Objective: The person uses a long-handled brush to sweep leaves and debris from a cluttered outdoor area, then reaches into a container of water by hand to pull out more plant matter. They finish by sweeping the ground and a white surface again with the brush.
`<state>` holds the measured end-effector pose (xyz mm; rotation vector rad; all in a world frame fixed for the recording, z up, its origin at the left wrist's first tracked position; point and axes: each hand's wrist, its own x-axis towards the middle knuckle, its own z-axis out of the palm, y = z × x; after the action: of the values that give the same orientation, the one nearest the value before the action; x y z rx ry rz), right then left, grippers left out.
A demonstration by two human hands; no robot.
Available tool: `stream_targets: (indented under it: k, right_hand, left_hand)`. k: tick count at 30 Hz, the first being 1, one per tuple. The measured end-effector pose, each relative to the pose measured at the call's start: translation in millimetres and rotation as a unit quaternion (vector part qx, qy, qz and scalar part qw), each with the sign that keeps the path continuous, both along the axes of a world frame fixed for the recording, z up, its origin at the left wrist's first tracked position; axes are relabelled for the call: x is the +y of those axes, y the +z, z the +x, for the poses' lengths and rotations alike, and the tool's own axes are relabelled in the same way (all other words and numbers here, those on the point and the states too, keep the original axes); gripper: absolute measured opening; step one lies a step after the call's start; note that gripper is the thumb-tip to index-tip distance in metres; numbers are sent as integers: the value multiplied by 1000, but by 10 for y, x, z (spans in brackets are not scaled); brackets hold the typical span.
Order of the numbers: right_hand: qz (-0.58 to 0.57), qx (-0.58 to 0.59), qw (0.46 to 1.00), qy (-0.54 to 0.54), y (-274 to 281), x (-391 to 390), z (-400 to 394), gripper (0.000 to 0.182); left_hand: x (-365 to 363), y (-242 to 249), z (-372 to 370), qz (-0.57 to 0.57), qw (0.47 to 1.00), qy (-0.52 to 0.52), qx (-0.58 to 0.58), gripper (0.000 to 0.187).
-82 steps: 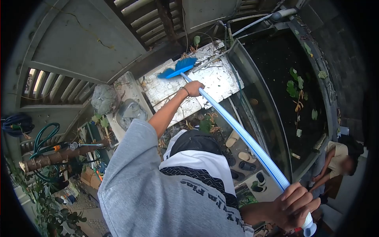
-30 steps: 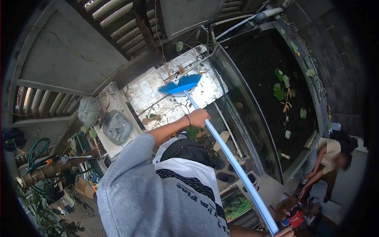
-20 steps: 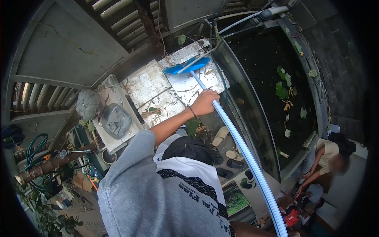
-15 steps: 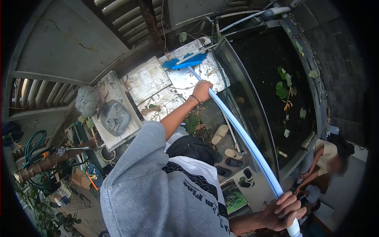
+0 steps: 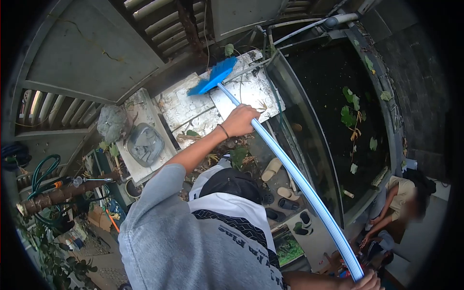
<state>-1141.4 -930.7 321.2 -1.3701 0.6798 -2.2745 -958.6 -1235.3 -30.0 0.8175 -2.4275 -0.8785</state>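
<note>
My left hand [image 5: 241, 120], with a dark band at the wrist, is closed round the upper part of a long blue-and-white striped broom handle [image 5: 302, 183]. Near the bottom right edge my right hand [image 5: 367, 281] grips the handle's other end, partly cut off by the frame. The blue broom head [image 5: 215, 77] rests on dirty white boards [image 5: 181, 102] strewn with dry leaves and stems. A thin pale pipe lies across the boards beside the bristles.
Right of the boards stands a dark water tank [image 5: 333, 96] with floating leaves. A plastic basin [image 5: 145, 144] and a grey rock [image 5: 112, 123] are at left. Slippers [image 5: 271, 169] lie on the floor below. Two people, partly visible, are at lower right.
The broom head has moved left across the boards and turned, its bristles now slanting. My left hand has shifted slightly left and down; my right hand has moved lower, towards the frame's edge.
</note>
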Motion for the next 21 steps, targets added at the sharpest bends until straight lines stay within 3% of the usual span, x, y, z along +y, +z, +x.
stream_targets:
  k: [2,4,6,8,9,10,11,13,17,19,21]
  right_hand:
    - [186,3,979,-81,-588,-125,36,27]
    - [235,-54,965,-107,-946,-428,234,26]
    - [230,-65,967,-92,-842,-285,104,25]
    - [217,-89,968,-84,-563,23,-141,23]
    - [179,-108,976,-54,-404,224,-255,22]
    - [116,-137,977,-113,-222,246,-182,23]
    - [69,-119,990,-35,-87,393,-262,22]
    - [32,-93,995,-18,135,530,-262,22]
    - [6,-79,997,8,140,411,-140,21]
    - [22,-46,997,56,-125,146,-25,22]
    - [98,-77,992,9,-475,-148,266,22]
  left_hand:
    - [-461,-603,125,-60,989,138,-13,12]
    - [-640,-1117,260,-17,984,102,-143,15]
    - [-260,-1286,206,57,979,48,-190,16]
    - [165,-882,123,135,968,-25,-211,14]
    - [439,-707,111,122,978,-30,-167,14]
    - [604,-474,104,158,959,-103,-209,13]
    - [783,-336,140,169,959,-155,-166,13]
    - [995,-91,207,161,958,-188,-148,15]
    - [722,122,444,116,989,-64,-69,14]
    - [324,-109,582,54,997,33,-37,16]
    - [-86,-573,720,12,995,86,-51,12]
